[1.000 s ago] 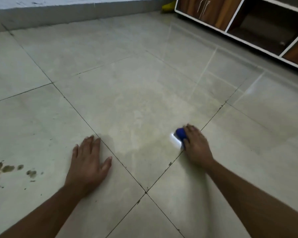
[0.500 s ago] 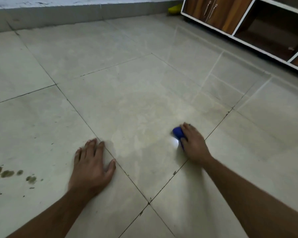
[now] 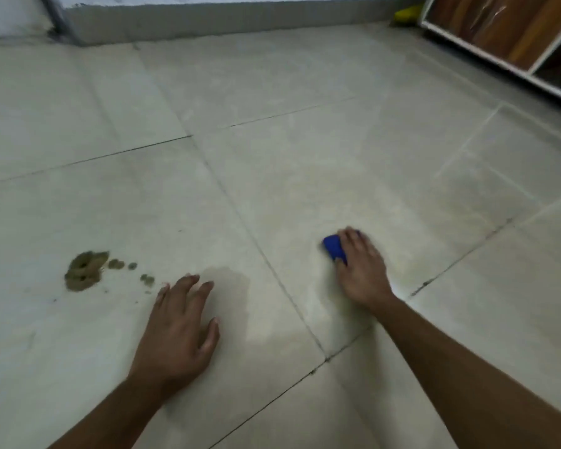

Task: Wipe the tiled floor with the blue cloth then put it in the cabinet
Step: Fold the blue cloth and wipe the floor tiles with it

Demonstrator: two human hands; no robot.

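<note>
The cabinet at the floor's far right corner shows one dark open compartment, contents unclear. The right hand presses its fingers over the bunched blue cloth mid-floor; the left hand lies flat, fingers spread, holding nothing, near a brown stain.

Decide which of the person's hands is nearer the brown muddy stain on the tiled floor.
Left. The left hand rests just right of the brown muddy stain; the right hand, pressing the blue cloth, is farther right.

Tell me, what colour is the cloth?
Blue: the cloth, under the right hand, head view.
</note>
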